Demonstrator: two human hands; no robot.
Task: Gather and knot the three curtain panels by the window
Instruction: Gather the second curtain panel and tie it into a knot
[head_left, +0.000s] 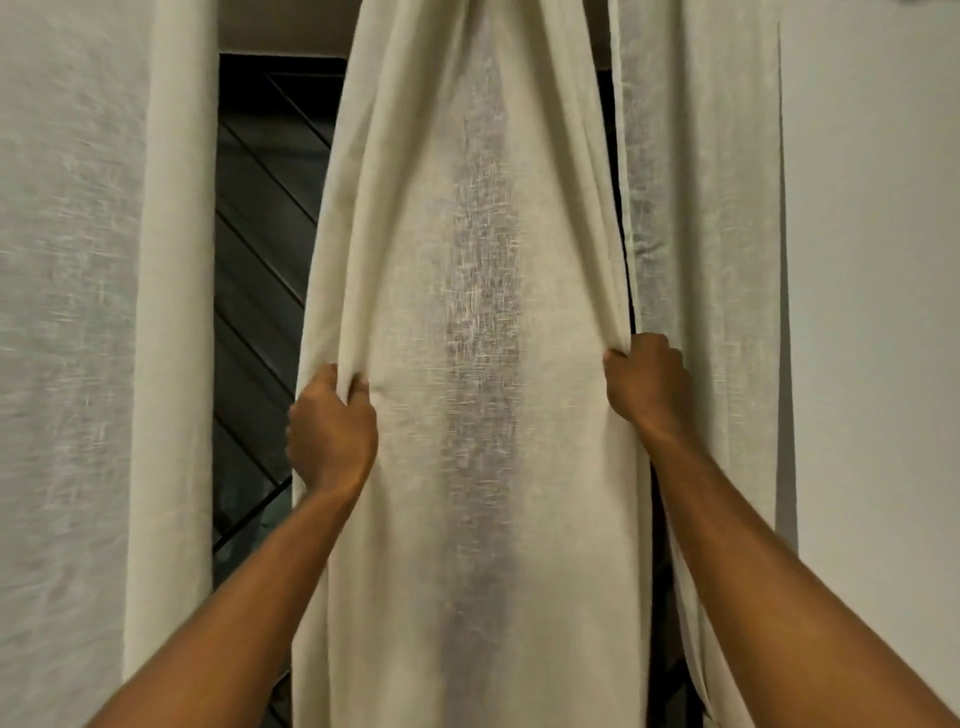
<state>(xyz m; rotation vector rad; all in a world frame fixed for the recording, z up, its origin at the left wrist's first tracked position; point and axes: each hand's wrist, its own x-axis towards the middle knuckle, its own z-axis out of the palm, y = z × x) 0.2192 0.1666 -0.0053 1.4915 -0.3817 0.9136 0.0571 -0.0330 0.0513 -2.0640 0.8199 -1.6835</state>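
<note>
Now, middle curtain panel (478, 312) hanging before the dark window (260, 260), left hand (332, 434) fingers curled gripping its left edge; right hand (647, 382) likewise bunching its right edge; side panels (171, 312) beside.

A broad gap lies open between the left curtain panel (171, 312) and the middle curtain panel (467, 260), though the dark barred window (260, 249) blocks it behind. The left hand (332, 431) grips the middle curtain panel's edge there. On the other side only a thin slit parts it from the right curtain panel (696, 208), where the right hand (647, 382) grips the cloth
</note>
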